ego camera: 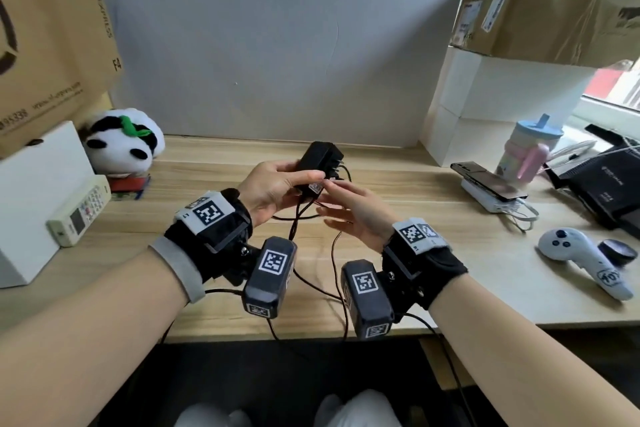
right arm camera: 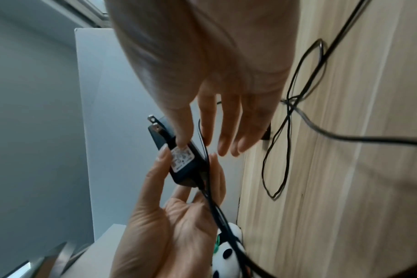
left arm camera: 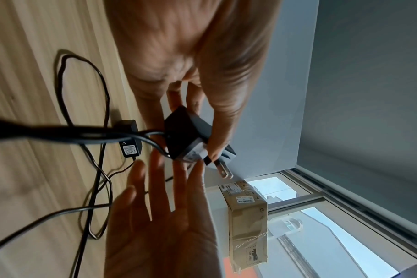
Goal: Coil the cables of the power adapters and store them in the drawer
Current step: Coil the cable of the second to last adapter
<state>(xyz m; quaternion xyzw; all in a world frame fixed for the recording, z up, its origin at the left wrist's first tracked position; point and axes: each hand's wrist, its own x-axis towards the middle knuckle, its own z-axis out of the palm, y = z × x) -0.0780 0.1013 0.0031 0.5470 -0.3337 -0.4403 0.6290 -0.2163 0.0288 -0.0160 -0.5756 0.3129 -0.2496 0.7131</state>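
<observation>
My left hand (ego camera: 277, 184) grips a black power adapter (ego camera: 318, 163) above the wooden desk (ego camera: 450, 253), thumb on its labelled face, prongs pointing away to the right. In the left wrist view the adapter (left arm camera: 188, 139) shows its metal prongs (left arm camera: 224, 169). My right hand (ego camera: 349, 208) is flat and open beside it, its index fingertip (right arm camera: 181, 143) touching the adapter (right arm camera: 181, 163). The thin black cable (ego camera: 332, 253) hangs from the adapter and lies in loose loops (right arm camera: 286, 131) on the desk. A second black adapter (left arm camera: 129, 143) lies on the desk below. No drawer is in view.
A panda plush (ego camera: 124, 142), a remote control (ego camera: 79, 211) and boxes stand at the left. On the right are white boxes (ego camera: 485, 97), a phone on a power bank (ego camera: 488, 184), a bottle (ego camera: 530, 146), a white game controller (ego camera: 585, 263) and a black box (ego camera: 609, 184).
</observation>
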